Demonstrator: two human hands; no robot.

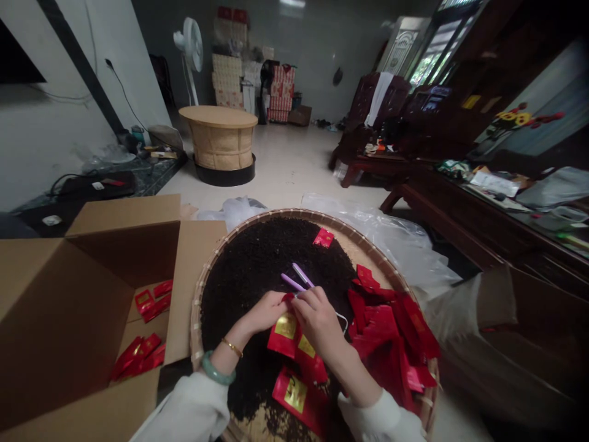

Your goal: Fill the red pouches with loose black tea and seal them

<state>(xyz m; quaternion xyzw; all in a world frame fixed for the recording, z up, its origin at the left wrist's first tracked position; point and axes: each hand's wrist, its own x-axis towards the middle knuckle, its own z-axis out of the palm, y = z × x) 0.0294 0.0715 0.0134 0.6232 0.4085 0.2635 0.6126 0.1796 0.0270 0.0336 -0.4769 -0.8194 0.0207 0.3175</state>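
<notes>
My left hand (269, 313) and my right hand (317, 322) meet over a round woven bamboo tray (197, 301). Both have their fingers closed on the edge of a small red packet (288, 297), mostly hidden by the fingers. Dark, dry loose leaves (257, 258) cover much of the tray. Just beyond my fingertips are two slim purple sticks (294, 279); what they belong to is unclear. Under my hands lie red packets with gold labels (294, 393). A heap of flat red packets (380, 325) fills the tray's right side, and a single red packet (324, 237) rests near the far rim.
At left stands an open cardboard box (197, 245) with several red packets (147, 356) inside. Clear plastic sheeting (368, 221) lies behind the tray. Further off are a round wicker stand (221, 144), a white fan (191, 46) and dark wooden furniture (442, 202).
</notes>
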